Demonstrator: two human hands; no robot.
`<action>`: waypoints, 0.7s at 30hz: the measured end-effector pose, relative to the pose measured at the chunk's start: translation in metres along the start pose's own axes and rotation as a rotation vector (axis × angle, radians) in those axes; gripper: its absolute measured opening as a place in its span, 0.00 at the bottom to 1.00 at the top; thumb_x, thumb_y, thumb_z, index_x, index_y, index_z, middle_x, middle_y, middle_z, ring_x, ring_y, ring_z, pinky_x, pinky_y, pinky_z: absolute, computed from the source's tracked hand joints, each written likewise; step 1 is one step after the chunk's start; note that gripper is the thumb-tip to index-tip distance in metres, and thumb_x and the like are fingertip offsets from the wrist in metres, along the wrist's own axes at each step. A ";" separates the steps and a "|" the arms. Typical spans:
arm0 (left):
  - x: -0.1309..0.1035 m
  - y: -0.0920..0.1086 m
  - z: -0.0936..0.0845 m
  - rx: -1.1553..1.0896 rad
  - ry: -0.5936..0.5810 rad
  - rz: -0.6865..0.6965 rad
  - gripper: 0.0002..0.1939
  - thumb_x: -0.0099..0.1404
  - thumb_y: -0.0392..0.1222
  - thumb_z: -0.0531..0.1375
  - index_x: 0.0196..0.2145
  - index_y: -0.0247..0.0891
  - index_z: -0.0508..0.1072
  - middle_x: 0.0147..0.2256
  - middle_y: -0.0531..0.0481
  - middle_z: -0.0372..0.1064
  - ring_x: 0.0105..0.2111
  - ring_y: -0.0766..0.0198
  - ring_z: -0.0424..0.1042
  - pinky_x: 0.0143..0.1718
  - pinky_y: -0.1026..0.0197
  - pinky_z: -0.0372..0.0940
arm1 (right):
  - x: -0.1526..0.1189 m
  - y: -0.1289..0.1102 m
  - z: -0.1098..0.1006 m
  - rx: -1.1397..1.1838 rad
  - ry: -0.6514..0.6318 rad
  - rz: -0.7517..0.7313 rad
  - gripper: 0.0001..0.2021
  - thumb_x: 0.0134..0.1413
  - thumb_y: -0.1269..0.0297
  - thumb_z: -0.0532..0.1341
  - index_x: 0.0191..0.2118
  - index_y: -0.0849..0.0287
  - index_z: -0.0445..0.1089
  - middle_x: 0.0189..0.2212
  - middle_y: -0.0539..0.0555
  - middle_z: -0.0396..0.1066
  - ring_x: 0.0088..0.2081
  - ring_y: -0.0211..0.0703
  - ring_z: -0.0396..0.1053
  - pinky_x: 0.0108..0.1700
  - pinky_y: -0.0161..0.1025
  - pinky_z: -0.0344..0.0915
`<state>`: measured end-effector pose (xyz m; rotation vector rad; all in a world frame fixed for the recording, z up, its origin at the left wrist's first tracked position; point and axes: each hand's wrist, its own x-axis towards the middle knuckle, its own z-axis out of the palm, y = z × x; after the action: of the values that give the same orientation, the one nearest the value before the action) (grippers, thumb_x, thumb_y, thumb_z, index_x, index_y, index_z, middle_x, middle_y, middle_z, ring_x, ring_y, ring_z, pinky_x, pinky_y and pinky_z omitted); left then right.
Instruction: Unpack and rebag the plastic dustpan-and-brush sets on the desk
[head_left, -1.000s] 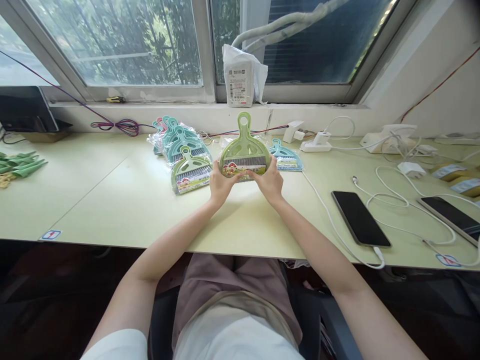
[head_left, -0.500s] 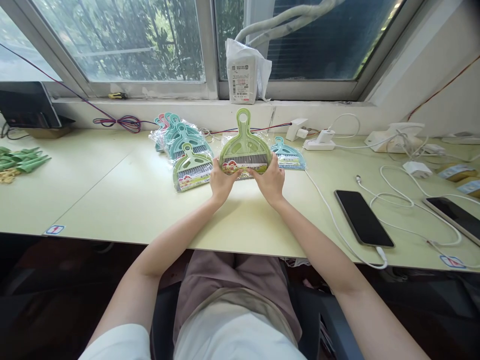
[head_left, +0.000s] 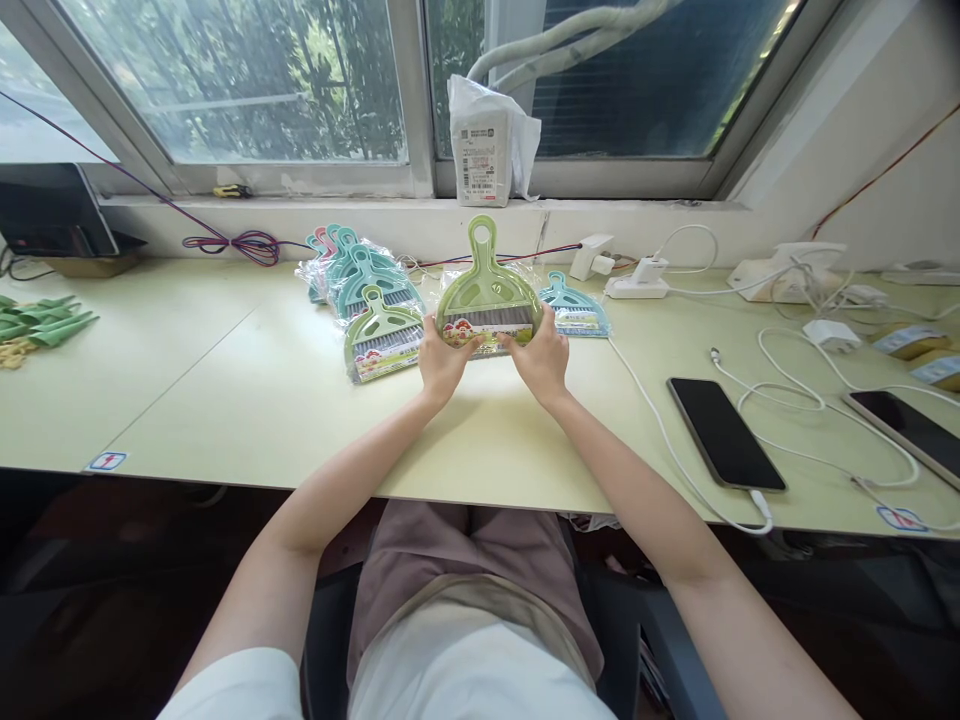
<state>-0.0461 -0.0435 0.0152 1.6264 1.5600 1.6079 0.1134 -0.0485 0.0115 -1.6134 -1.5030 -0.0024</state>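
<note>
A green dustpan and brush set (head_left: 487,290) with grey bristles and a printed label is held up, handle upward, between my two hands. My left hand (head_left: 444,360) grips its lower left edge, and my right hand (head_left: 541,358) grips the lower right, thumbs across the front. Left of it lies another wrapped green dustpan set (head_left: 382,340), close to my left fingers. Behind that are several teal dustpan sets (head_left: 367,275) in clear plastic, with a bit of pink among them. A blue dustpan set (head_left: 576,308) lies just beyond my right hand.
On the right of the table (head_left: 225,420) lie a black phone (head_left: 724,434), a second phone (head_left: 907,425) and white cables. A power strip (head_left: 637,284) stands by the wall. Green pieces (head_left: 52,322) and a tablet (head_left: 56,212) are at left; a white package (head_left: 486,150) sits on the sill.
The whole view has shifted very slightly. Both hands keep hold of the green dustpan set in nearly the same pose.
</note>
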 end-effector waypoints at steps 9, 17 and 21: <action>0.001 -0.001 0.000 -0.006 0.002 0.006 0.33 0.47 0.47 0.71 0.49 0.41 0.62 0.38 0.48 0.73 0.37 0.55 0.74 0.41 0.56 0.67 | 0.003 0.001 -0.001 0.018 -0.008 -0.001 0.33 0.56 0.49 0.58 0.62 0.58 0.51 0.51 0.65 0.72 0.50 0.63 0.70 0.48 0.54 0.64; 0.001 0.003 -0.001 -0.022 -0.007 -0.018 0.33 0.47 0.45 0.70 0.49 0.41 0.62 0.38 0.48 0.74 0.37 0.55 0.75 0.41 0.55 0.67 | 0.004 0.003 -0.002 0.022 -0.026 -0.001 0.30 0.55 0.58 0.59 0.62 0.59 0.52 0.50 0.64 0.73 0.48 0.62 0.71 0.47 0.54 0.65; 0.002 0.002 -0.001 -0.014 -0.005 -0.026 0.34 0.47 0.47 0.70 0.49 0.41 0.62 0.36 0.49 0.73 0.36 0.55 0.74 0.40 0.55 0.67 | 0.006 0.006 -0.002 0.039 -0.033 -0.018 0.29 0.55 0.60 0.56 0.62 0.59 0.53 0.49 0.64 0.73 0.46 0.62 0.72 0.46 0.54 0.65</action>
<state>-0.0466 -0.0424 0.0182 1.5952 1.5571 1.5969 0.1206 -0.0439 0.0123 -1.5755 -1.5333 0.0437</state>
